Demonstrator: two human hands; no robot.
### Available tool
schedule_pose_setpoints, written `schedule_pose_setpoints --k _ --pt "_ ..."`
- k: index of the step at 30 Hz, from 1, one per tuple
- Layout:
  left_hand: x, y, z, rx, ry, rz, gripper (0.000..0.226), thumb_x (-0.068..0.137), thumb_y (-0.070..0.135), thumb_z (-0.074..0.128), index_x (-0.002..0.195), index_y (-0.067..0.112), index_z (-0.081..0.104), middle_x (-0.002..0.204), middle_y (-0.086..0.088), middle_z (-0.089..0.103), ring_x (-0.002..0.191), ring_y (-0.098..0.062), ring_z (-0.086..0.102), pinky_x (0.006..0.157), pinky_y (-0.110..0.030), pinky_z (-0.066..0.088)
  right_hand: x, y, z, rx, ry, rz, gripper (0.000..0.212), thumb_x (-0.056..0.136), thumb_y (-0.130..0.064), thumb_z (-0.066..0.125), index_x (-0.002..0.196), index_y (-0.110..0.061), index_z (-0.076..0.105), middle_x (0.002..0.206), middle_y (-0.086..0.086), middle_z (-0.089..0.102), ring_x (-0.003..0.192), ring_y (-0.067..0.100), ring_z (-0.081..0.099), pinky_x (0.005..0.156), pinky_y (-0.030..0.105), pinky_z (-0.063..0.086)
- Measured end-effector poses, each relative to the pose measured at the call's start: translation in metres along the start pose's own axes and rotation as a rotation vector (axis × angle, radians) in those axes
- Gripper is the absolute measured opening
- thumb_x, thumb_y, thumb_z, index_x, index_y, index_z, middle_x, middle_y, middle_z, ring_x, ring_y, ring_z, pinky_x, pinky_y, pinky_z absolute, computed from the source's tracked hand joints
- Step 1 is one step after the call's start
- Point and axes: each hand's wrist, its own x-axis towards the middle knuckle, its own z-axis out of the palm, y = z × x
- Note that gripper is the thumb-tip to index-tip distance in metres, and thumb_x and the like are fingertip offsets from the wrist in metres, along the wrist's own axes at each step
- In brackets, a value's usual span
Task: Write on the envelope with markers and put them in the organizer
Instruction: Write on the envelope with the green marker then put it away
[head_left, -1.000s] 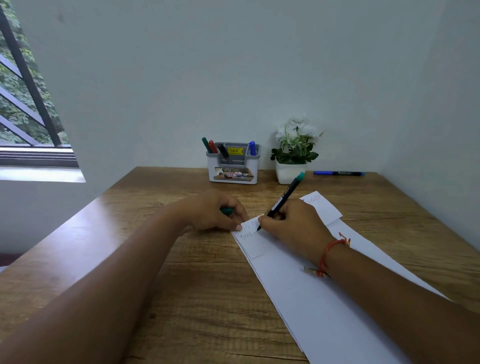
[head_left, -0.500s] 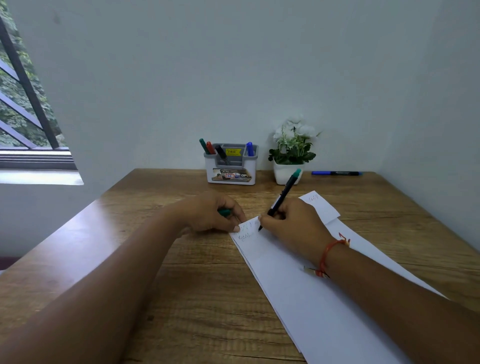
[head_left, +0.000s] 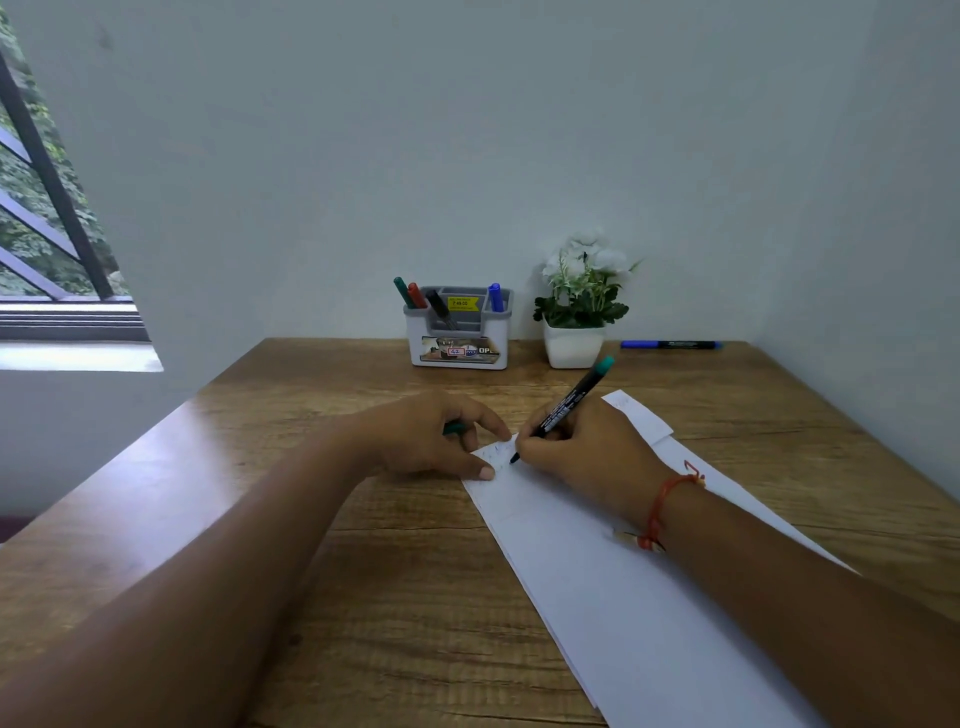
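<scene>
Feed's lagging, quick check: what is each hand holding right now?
Left hand: grips a small green cap while steadying the envelope.
Right hand: grips the green marker, tip on the envelope.

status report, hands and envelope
Right hand grips green marker, tip on envelope. Left hand holds green cap, pins envelope corner. Nothing blocks organizer.
</scene>
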Motion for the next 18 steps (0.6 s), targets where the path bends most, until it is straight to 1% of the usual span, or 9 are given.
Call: schedule_pose_setpoints --k 2,3,6,8,10,13,16,18 --pt "0.0014 -0.0013 -0.0002 0.015 -0.003 0.004 0.043 0.077 0.045 0.077 0.116 0.053 0.061 0.114 0.021 0.058 0.108 -0.003 0.051 0.094 -0.028 0.040 0.0001 -0.0008 0.0010 -0.025 -0.001 -0.005 0.010 0.085 -0.022 0.064 0.076 -0.022 0.069 0.060 -0.008 0.061 0.064 0.006 0.057 0.058 0.022 0.043" --pt "0.0019 -0.0019 -0.0003 0.018 -0.003 0.007 0.042 0.077 0.045 0.077 0.115 0.054 0.062 0.115 0.021 0.058 0.109 -0.004 0.051 0.095 -0.029 0.040 0.0005 -0.0013 0.0012 -0.035 0.008 -0.006 0.011 0.086 -0.023 0.064 0.076 -0.022 0.068 0.060 -0.007 0.061 0.063 0.006 0.057 0.057 0.022 0.044" --pt "0.0025 -0.0026 -0.0003 0.020 -0.012 0.019 0.040 0.078 0.044 0.077 0.115 0.052 0.063 0.102 0.025 0.056 0.101 -0.002 0.051 0.088 -0.027 0.040 0.0018 -0.0010 0.0011 -0.046 0.002 0.007 0.009 0.085 -0.023 0.065 0.082 -0.019 0.071 0.067 -0.005 0.065 0.066 0.006 0.059 0.058 0.023 0.045" --pt "0.0022 -0.0016 0.0001 0.013 -0.010 0.025 0.040 0.079 0.041 0.077 0.116 0.049 0.064 0.096 0.028 0.054 0.091 0.002 0.051 0.079 -0.022 0.038 0.0020 -0.0011 0.0008 -0.045 -0.002 0.009 0.009 0.085 -0.023 0.064 0.081 -0.019 0.072 0.063 -0.007 0.062 0.063 0.006 0.057 0.056 0.021 0.042" --pt "0.0016 -0.0001 0.0002 0.007 -0.008 0.026 0.040 0.080 0.038 0.077 0.117 0.046 0.065 0.090 0.030 0.052 0.082 0.004 0.048 0.072 -0.018 0.035 0.0019 -0.0011 0.0007 -0.038 0.009 0.006 0.012 0.085 -0.022 0.064 0.075 -0.022 0.069 0.059 -0.009 0.060 0.060 0.005 0.056 0.054 0.019 0.040" --pt "0.0010 0.0017 0.0002 0.010 -0.007 0.025 0.040 0.080 0.037 0.077 0.117 0.045 0.065 0.083 0.031 0.050 0.078 0.004 0.047 0.070 -0.018 0.035 0.0009 -0.0007 0.0001 -0.041 0.015 0.015 0.013 0.086 -0.023 0.064 0.073 -0.023 0.067 0.059 -0.009 0.061 0.061 0.005 0.056 0.054 0.017 0.040" --pt "-0.0001 0.0026 -0.0003 0.017 -0.003 0.014 0.040 0.080 0.037 0.077 0.117 0.045 0.065 0.082 0.031 0.049 0.078 0.004 0.047 0.070 -0.018 0.035 0.0013 -0.0008 0.0004 -0.034 0.027 0.008 0.018 0.085 -0.021 0.064 0.067 -0.025 0.064 0.055 -0.011 0.058 0.062 0.005 0.055 0.055 0.019 0.040" --pt "-0.0006 0.0030 -0.0002 0.015 -0.001 0.016 0.039 0.080 0.036 0.077 0.117 0.045 0.066 0.082 0.031 0.050 0.077 0.004 0.047 0.070 -0.018 0.034 0.0016 -0.0010 0.0015 -0.031 0.030 0.013 0.018 0.085 -0.020 0.064 0.068 -0.025 0.064 0.057 -0.010 0.059 0.063 0.005 0.056 0.056 0.019 0.041"
